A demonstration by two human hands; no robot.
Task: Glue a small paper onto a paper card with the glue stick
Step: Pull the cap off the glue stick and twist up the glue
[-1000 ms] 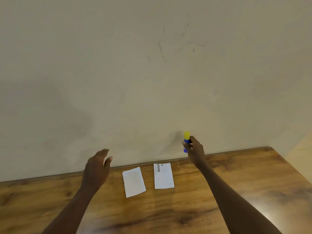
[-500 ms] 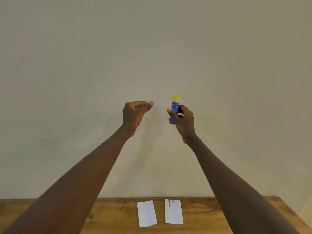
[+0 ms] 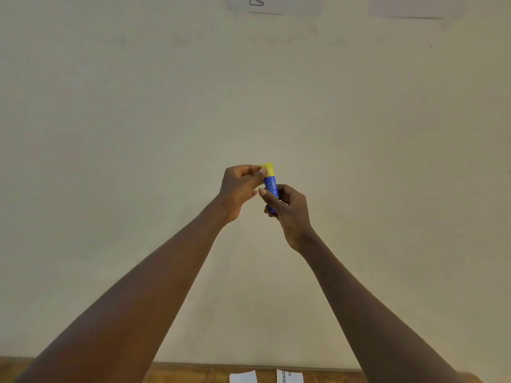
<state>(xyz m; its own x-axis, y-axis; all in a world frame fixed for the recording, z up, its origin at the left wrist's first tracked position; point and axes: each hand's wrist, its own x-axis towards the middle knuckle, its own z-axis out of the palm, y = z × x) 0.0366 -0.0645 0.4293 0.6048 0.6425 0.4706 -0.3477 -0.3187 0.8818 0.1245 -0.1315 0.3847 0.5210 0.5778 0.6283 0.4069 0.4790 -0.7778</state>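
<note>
A blue glue stick (image 3: 270, 186) with a yellow cap (image 3: 268, 168) is held upright in front of the wall. My right hand (image 3: 289, 212) grips its blue body. My left hand (image 3: 240, 186) pinches the yellow cap with thumb and fingers. At the very bottom edge lie two white papers on the wooden table (image 3: 193, 373): a blank one (image 3: 243, 377) on the left and one with printed letters (image 3: 290, 376) on the right, both cut off by the frame.
A plain beige wall fills most of the view. Two paper sheets hang at the top, one with a small drawing (image 3: 273, 4) and another (image 3: 409, 6) to its right.
My left hand has moved right and closed on the glue stick's cap. The view has tilted up, so the table and papers have slid down to the bottom edge.
</note>
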